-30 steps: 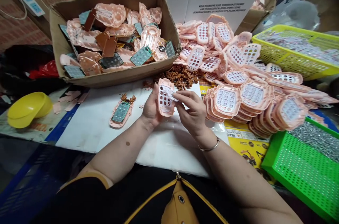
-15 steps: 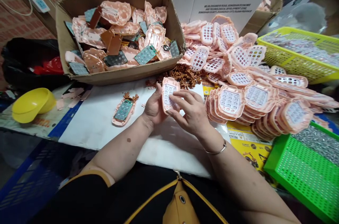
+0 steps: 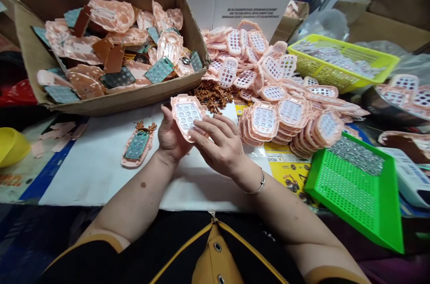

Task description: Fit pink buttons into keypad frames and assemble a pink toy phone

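My left hand [image 3: 173, 138] is wrapped around the left side of a pink plastic toy-phone shell [image 3: 187, 117] fitted with a pale keypad sheet. The shell is tilted, its keypad side turned up toward me. From the right, my right hand [image 3: 218, 143] has its thumb and fingers on the shell's lower right edge, where the fingertips cover part of it. To the left on the white sheet [image 3: 97, 167] lies another pink shell [image 3: 129, 161] holding a green circuit board [image 3: 137, 144], with a brown antler-shaped piece [image 3: 146, 127] at its top end.
A cardboard box [image 3: 134, 100] of shells and boards stands at the back left. Beside a pile of brown pieces [image 3: 215, 96], stacked keypad shells [image 3: 264, 120] fill the right. A yellow basket [image 3: 349, 73] and a green tray [image 3: 356, 199] with small metal parts stand farther right.
My view has swung to the right, bringing more of the green tray into sight. The held shell has turned, showing its keypad face more broadly. Both hands remain on it.
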The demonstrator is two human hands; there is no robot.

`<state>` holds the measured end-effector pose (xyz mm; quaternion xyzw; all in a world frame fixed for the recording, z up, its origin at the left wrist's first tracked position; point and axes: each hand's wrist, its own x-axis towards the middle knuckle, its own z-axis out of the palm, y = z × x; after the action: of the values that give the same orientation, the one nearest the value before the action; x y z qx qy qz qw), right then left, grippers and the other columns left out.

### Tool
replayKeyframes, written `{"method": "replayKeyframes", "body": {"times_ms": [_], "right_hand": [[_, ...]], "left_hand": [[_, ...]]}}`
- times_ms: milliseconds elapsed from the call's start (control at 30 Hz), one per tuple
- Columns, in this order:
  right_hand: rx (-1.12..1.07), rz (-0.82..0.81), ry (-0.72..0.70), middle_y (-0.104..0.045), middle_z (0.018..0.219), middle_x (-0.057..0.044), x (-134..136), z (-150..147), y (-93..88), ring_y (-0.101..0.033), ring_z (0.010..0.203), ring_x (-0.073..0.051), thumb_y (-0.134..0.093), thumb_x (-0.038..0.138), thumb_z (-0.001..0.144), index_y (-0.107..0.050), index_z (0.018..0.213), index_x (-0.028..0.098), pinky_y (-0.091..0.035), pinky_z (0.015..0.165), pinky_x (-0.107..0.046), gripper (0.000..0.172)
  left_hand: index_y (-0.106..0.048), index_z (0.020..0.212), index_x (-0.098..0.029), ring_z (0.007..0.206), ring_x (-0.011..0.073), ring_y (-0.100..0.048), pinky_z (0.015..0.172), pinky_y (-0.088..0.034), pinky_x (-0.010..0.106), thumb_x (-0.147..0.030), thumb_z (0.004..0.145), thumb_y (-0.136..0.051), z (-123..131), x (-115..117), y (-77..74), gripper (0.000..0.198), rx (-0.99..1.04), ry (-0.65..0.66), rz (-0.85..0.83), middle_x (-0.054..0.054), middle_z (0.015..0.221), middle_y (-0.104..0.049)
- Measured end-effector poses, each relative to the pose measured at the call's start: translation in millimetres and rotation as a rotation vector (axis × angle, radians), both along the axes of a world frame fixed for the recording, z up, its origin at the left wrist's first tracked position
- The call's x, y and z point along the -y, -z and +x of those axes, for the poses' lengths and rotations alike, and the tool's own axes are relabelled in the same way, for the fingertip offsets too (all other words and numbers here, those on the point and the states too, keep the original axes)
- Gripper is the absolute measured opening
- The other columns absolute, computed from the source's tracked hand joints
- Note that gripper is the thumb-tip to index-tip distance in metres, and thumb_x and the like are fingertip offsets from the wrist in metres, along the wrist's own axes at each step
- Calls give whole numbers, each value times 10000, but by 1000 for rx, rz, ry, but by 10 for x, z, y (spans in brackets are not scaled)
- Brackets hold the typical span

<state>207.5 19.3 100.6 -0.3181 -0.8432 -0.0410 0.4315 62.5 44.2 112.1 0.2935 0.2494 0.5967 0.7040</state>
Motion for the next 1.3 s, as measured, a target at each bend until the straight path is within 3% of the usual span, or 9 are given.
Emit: {"method": "replayKeyframes", "body": {"times_ms": [200, 300, 433, 567, 700, 967, 1033, 1133, 1300], "right_hand": [[-545, -138, 64, -654, 1283, -95, 126, 0, -19, -628, 1158, -270, -701, 436, 848, -626, 1251, 307, -525, 984, -487, 429], [-1046, -654, 57, -707, 1142, -48, 97, 43, 81, -690, 962, -192, -644, 472, 885, -677, 1140, 298, -574, 879, -395, 311], [-1079, -1330, -262, -756, 1048, -67, 110, 100, 177, -717, 841, -211, -501, 632, 908, -720, 1082, 276, -609, 762, -409, 453], [-1077, -1367, -406, -741, 1162, -19, 267, 47, 148, -726, 866, -199, -411, 629, 946, -665, 1187, 400, -613, 750, -408, 418], [-977, -1443, -512, -742, 1126, -76, 303, -90, 111, -733, 861, -212, -281, 771, 898, -644, 1222, 344, -618, 721, -414, 648], [-1130, -1482, -629, -747, 1028, -95, 192, -182, 141, -719, 744, -199, -470, 867, 746, -651, 1204, 294, -606, 610, -352, 756], [-1223, -1470, -563, -752, 970, -80, 227, -112, 105, -717, 726, -207, -546, 855, 710, -651, 1211, 311, -607, 597, -350, 747], [-1290, -1489, -513, -757, 976, -67, 283, 39, 95, -720, 732, -217, -640, 814, 676, -659, 1196, 342, -624, 667, -392, 703], [-1217, -1444, -591, -760, 1046, -74, 295, 175, 212, -740, 827, -270, -636, 783, 706, -587, 1291, 382, -609, 818, -537, 711]], "left_hand": [[-617, 1134, -234, 1168, 294, -629, 967, -511, 455, -662, 790, -609, 75, 60, 13, 549, 137, 54, 3, 75, 1116, -695], [-617, 1164, -188, 1133, 295, -643, 966, -498, 436, -624, 713, -717, 112, 69, 58, 636, 197, 71, 71, 105, 1104, -704], [-667, 1053, -172, 944, 245, -679, 817, -531, 344, -650, 534, -833, 131, 57, 157, 725, 205, 180, 137, 90, 970, -720], [-617, 739, -157, 473, 115, -522, 453, -410, 233, -632, 750, -682, 74, 82, 221, 479, 241, 511, -55, 2, 540, -547], [-423, 509, -181, 287, 66, -252, 318, -239, 211, -662, 912, -386, -14, 132, 221, 628, 290, 675, -245, -59, 367, -233], [-417, 501, -197, 293, 58, -251, 277, -258, 227, -758, 439, -793, 2, 45, 394, 679, 293, 743, -52, -78, 373, -285], [-545, 631, -184, 337, 62, -316, 336, -326, 222, -782, 401, -796, 37, 12, 340, 689, 241, 665, -15, -76, 427, -388], [-647, 1010, -196, 616, 108, -569, 633, -493, 262, -775, 602, -719, 18, -8, 183, 712, 32, 251, -5, 15, 753, -652], [-535, 1316, -200, 1177, 249, -577, 1058, -407, 407, -530, 721, -762, -395, 205, 101, 717, -859, -411, 173, 154, 1307, -599]]}}
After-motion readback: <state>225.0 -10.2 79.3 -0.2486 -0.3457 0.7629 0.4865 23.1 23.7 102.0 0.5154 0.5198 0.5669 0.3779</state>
